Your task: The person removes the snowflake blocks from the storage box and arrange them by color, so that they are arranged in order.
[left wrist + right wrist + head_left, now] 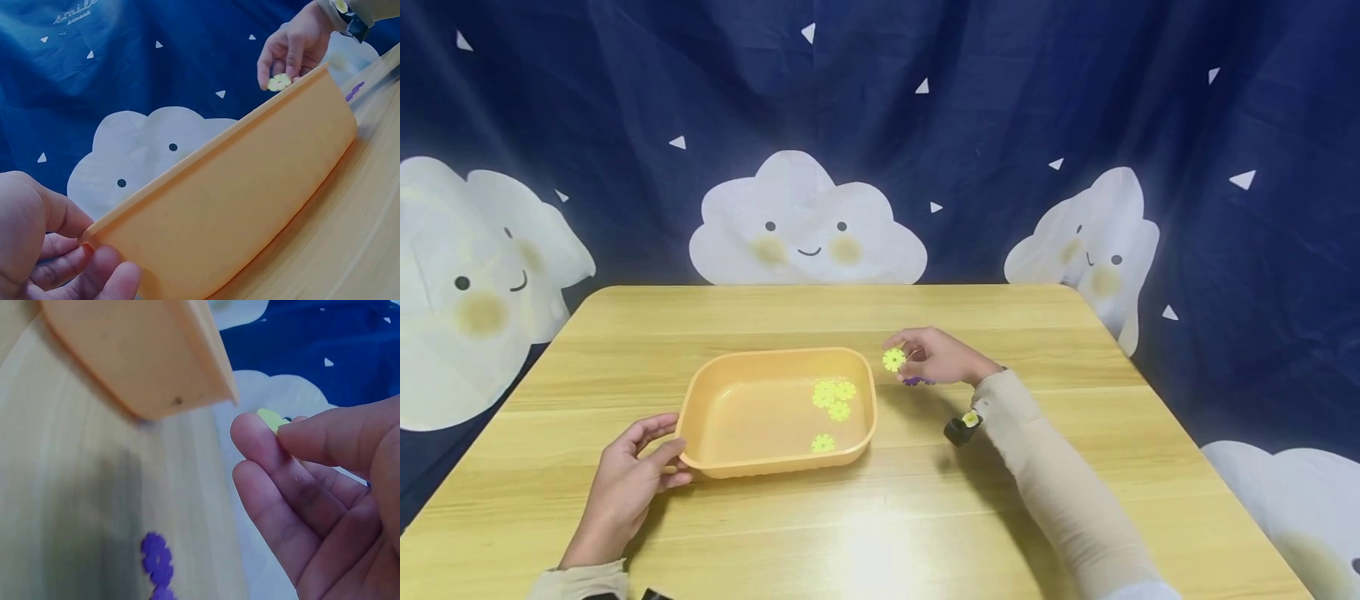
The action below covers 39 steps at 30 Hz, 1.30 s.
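An orange plastic tray (pixel 760 417) stands on the table, with several yellow snowflake-shaped discs (pixel 823 444) lying at its right side. My left hand (pixel 634 471) grips the tray's left end. In the left wrist view, that hand's thumb and fingers (pixel 112 265) hold the rim at a corner. Just past the tray's right end, my right hand (pixel 936 357) pinches one yellow snowflake disc (pixel 894 360) between thumb and finger, above the table. Purple snowflake discs (pixel 156 556) lie on the table below this hand, mostly hidden by it in the head view.
The light wooden table (pixel 985 308) has rounded far corners. Behind it hangs a dark blue curtain (pixel 985 50) with white clouds and triangles. A black strap device (pixel 961 429) is worn at the right wrist, over a beige sleeve (pixel 1060 492).
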Available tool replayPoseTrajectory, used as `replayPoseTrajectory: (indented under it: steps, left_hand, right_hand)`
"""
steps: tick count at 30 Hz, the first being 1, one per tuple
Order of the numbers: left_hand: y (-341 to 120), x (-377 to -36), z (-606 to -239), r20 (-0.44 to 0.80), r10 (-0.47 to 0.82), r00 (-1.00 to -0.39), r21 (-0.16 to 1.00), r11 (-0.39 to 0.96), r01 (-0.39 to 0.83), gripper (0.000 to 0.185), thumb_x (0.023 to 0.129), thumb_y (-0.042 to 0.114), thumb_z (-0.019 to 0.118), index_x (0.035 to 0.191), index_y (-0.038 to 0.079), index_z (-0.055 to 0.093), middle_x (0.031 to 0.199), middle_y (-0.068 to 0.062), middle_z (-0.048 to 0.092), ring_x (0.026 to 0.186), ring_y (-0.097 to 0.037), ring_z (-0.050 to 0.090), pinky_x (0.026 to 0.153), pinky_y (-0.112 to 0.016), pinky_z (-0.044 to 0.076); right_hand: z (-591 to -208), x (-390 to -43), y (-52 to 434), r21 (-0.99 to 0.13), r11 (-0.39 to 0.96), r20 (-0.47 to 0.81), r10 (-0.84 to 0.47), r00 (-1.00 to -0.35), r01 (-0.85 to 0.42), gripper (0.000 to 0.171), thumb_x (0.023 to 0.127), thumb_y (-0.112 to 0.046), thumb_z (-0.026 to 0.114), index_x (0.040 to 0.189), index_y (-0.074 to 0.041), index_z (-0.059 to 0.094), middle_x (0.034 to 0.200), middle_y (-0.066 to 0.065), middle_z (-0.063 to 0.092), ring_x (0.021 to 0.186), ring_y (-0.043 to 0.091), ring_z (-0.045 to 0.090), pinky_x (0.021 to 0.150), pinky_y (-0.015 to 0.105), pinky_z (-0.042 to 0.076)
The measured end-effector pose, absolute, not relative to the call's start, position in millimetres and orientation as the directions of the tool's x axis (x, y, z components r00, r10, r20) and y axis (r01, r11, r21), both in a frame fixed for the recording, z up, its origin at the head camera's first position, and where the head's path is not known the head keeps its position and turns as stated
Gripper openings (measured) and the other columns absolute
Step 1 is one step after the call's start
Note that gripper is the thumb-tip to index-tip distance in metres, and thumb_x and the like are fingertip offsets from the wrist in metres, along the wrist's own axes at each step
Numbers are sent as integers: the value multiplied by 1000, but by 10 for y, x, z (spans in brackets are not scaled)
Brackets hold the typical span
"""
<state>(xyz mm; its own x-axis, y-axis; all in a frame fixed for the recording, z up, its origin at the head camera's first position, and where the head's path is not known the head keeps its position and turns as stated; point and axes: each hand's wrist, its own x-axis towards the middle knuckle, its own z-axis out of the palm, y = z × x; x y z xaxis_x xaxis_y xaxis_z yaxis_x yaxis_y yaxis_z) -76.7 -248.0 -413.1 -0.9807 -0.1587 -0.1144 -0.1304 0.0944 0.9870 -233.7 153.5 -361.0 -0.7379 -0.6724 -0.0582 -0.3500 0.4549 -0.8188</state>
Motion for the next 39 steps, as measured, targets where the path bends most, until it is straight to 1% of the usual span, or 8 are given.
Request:
replayPoseTrajectory:
  steps: [3,6,11,19,25,30,34,39]
  left_hand:
    - [-2482,-771,-4140,-111,-165,-980,989,79,-125,46,97,3,57,138,-6,37,125,-9,39,75,-12,59,63,-29,62]
    - [-2482,-775,-4147,-104,-171,-980,990,73,-118,45,96,2,57,136,-7,38,123,-9,40,75,-12,59,62,-28,62]
    - [-2481,-780,-4146,-102,-175,-979,991,63,-115,45,96,2,58,136,-7,39,122,-9,41,74,-12,59,61,-28,62]
    - [-2477,-771,-4134,-105,-166,-981,987,102,-123,47,97,2,56,139,-7,36,128,-11,37,75,-12,59,63,-29,62]
    - [-2478,-769,-4140,-118,-162,-980,991,49,-128,46,97,2,57,138,-5,37,123,-11,37,75,-12,58,63,-29,62]
    - [-2512,-767,-4162,-145,-135,-980,986,-104,-132,36,95,3,60,129,7,49,112,-6,40,76,-11,59,63,-27,62]
    - [-2535,-760,-4182,-147,-106,-983,971,-204,-123,29,94,3,62,118,18,58,103,0,48,75,-11,60,63,-27,62]
    - [-2537,-744,-4184,-130,-50,-990,955,-274,-112,27,95,2,61,116,20,60,97,2,54,75,-11,61,63,-27,62]
  right_hand:
    - [-3660,-2322,1602,-844,436,-72,-667,-741,-311,41,88,7,61,128,4,55,93,14,65,89,37,67,78,50,60]
    - [-3719,-2311,1659,-820,459,-59,-661,-748,-341,41,88,6,64,127,7,55,95,11,65,91,31,66,85,39,59]
    - [-3808,-2288,1735,-761,512,-32,-643,-765,-399,41,85,2,70,124,6,58,92,2,66,90,16,62,94,32,53]
    - [-3918,-2263,1807,-726,562,-62,-627,-776,-396,40,82,-1,74,120,-2,63,89,2,65,86,18,61,87,35,55]
    - [-3980,-2236,1826,-690,611,-107,-617,-780,-389,37,85,-4,72,121,-7,65,105,2,65,95,19,60,88,36,54]
    - [-4017,-2219,1835,-668,614,-104,-638,-763,-421,33,85,-3,72,118,-7,66,117,5,64,99,20,60,93,37,53]
    - [-4025,-2210,1841,-626,618,-92,-664,-742,-475,33,84,-4,73,116,-7,67,109,3,66,93,17,59,88,35,54]
    - [-4032,-2200,1850,-598,651,-129,-655,-745,-468,33,83,-7,74,115,-8,66,86,-1,60,78,15,55,73,30,54]
